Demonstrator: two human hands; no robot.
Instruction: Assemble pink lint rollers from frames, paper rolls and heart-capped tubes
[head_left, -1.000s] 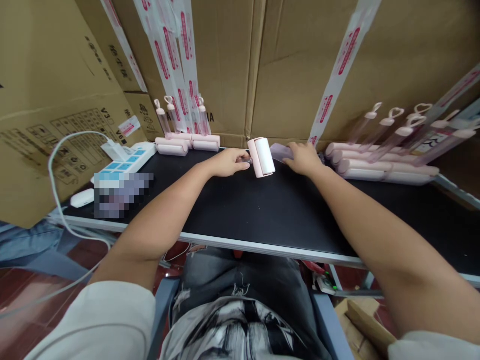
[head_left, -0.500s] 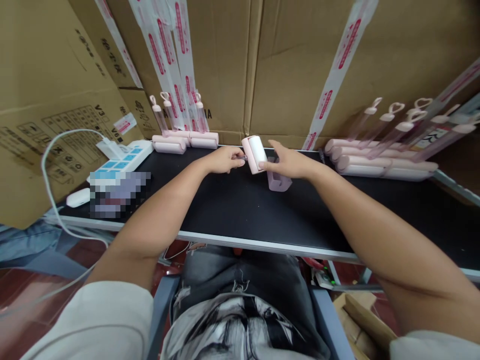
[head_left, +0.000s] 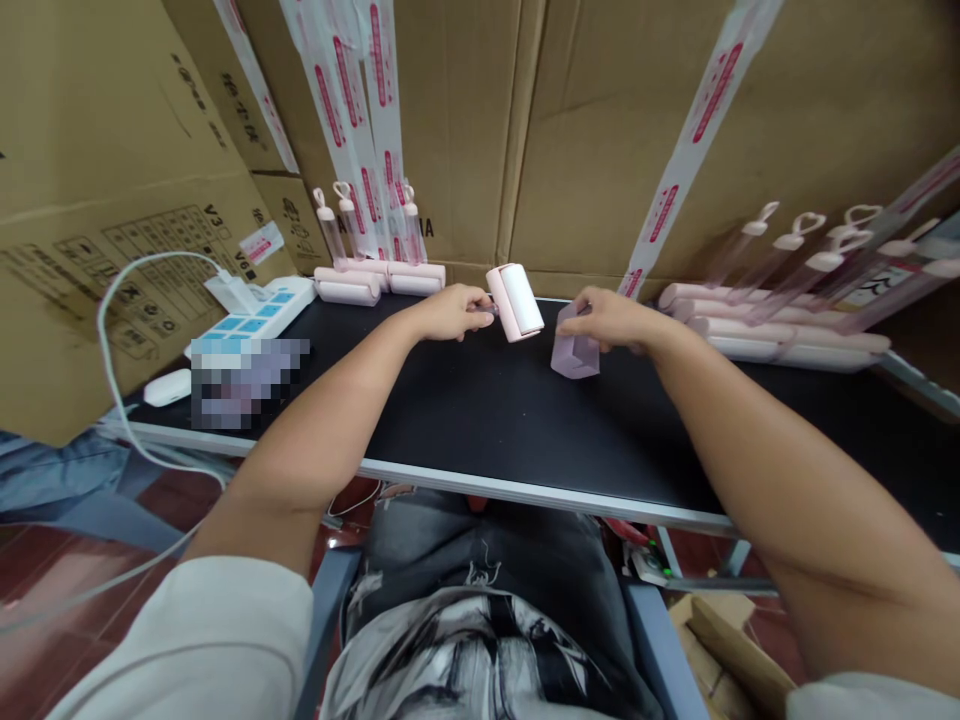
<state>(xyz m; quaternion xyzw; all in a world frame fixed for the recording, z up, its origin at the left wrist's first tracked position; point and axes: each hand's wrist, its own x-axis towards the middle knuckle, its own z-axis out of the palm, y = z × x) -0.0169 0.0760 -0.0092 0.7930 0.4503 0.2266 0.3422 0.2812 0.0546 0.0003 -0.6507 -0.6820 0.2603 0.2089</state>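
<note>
My left hand (head_left: 456, 312) is closed around the thin handle of a lint roller (head_left: 519, 302). The roller's white sheet roll and pale pink casing stick out to the right, tilted, above the black tabletop (head_left: 480, 410). To the right of it, my right hand (head_left: 606, 318) pinches the upper part of a translucent pinkish cover (head_left: 576, 356). A gap separates the cover from the roller. Most of the roller's handle is hidden by my left fingers.
Pink lint rollers (head_left: 349, 286) lie at the back left, and more rollers (head_left: 795, 345) are stacked at the right. A white power strip (head_left: 281, 312) with a cable and a small white case (head_left: 168, 387) sit left. Cardboard (head_left: 450, 120) stands behind the table.
My right hand has left the roller, moved right and closed on the translucent cover. My left hand still holds the lint roller in nearly the same place. The view has shifted slightly.
</note>
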